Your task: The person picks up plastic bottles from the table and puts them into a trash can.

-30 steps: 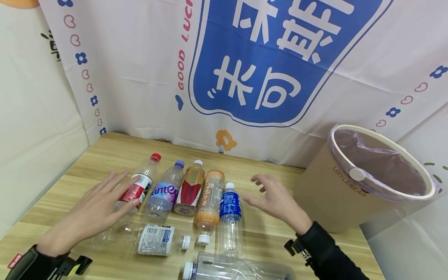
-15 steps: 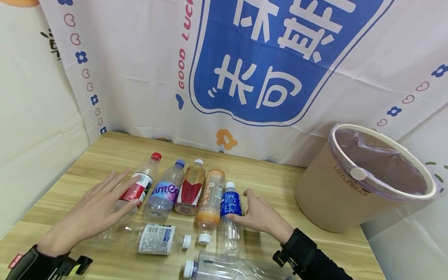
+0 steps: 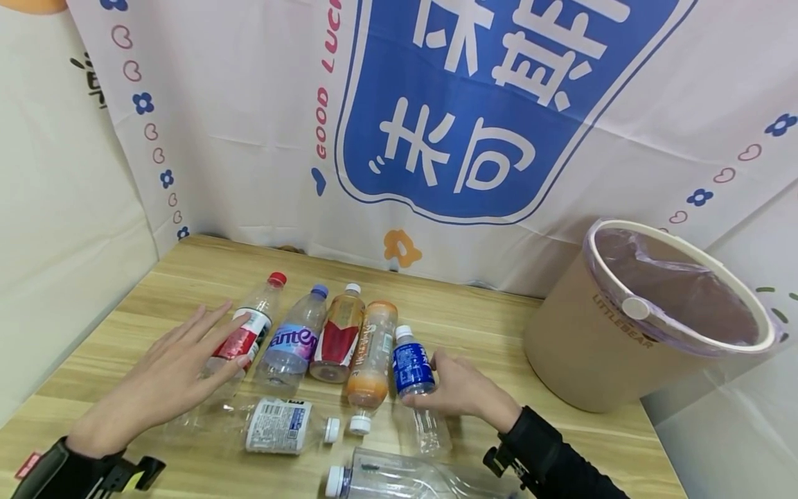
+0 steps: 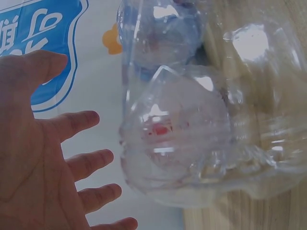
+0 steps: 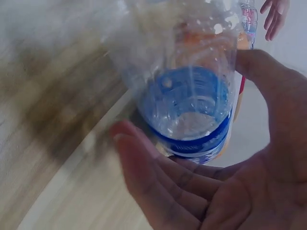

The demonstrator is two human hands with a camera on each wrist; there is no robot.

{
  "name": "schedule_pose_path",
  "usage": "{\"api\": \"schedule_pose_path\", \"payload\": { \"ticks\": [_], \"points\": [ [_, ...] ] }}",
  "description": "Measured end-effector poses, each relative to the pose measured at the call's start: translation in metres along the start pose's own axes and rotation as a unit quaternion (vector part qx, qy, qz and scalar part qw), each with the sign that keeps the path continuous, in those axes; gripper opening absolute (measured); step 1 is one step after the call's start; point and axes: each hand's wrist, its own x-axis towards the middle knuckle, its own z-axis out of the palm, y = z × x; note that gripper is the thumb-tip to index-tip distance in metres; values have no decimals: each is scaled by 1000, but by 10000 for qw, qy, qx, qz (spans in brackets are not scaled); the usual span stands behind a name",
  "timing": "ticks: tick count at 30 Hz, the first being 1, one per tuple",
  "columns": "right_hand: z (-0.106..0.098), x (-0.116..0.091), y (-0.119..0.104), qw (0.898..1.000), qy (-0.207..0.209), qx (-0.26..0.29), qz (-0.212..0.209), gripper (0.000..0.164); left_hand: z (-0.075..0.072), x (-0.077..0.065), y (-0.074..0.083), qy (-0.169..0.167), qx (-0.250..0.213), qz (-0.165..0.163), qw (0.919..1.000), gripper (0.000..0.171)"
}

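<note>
My right hand (image 3: 464, 389) grips a clear plastic bottle with a blue label (image 3: 413, 369) and white cap, thumb on the near side. The right wrist view shows the fingers curling round this blue-labelled bottle (image 5: 192, 112), with droplets inside its clear lower part. My left hand (image 3: 165, 371), fingers straight and spread, hovers over a red-capped bottle with a red label (image 3: 246, 339) and overlaps part of it. In the left wrist view the left hand (image 4: 53, 139) has nothing between its fingers, beside a large clear bottle bottom (image 4: 182, 158).
Beside the blue-labelled bottle lie an orange bottle (image 3: 373, 357), a red-and-gold bottle (image 3: 339, 339) and a purple-labelled bottle (image 3: 291, 343). A white-labelled bottle (image 3: 277, 426) and a large clear bottle (image 3: 405, 478) lie nearer the front. A lined beige bin (image 3: 580, 346) stands right.
My right hand has come left and down to the blue-labelled bottle and taken hold of it. That bottle has turned slightly, its base swinging right. The left hand has stayed put.
</note>
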Motion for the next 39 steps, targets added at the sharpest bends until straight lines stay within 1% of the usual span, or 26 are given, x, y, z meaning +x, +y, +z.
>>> {"api": "schedule_pose_path", "payload": {
  "ticks": [4,10,15,20,23,28,32,36,39],
  "points": [
    [0,-1,1,9998,-197,28,16,89,1,0,-1,24,-13,20,10000,68],
    [-1,-3,3,9993,-204,260,157,79,3,-2,-2,33,13,51,10000,67],
    [-10,-5,7,9988,-18,390,283,73,4,-3,-3,74,31,127,9999,67],
    [-27,-7,7,9976,305,520,327,69,5,-3,-3,127,64,172,9998,67],
    [-42,-10,7,9963,541,555,371,67,4,-4,-2,122,51,150,9998,66],
    [-74,-20,8,9922,1127,289,444,67,4,-3,-2,117,39,137,9998,67],
    [-105,-33,10,9869,1580,200,262,72,4,-3,-3,103,18,121,9999,66],
    [-138,-49,11,9762,2166,64,67,78,4,-3,-3,92,-16,94,9999,66],
    [-162,-65,9,9603,2788,-45,24,77,4,-2,-4,106,-26,100,9999,66]
  ]
}}
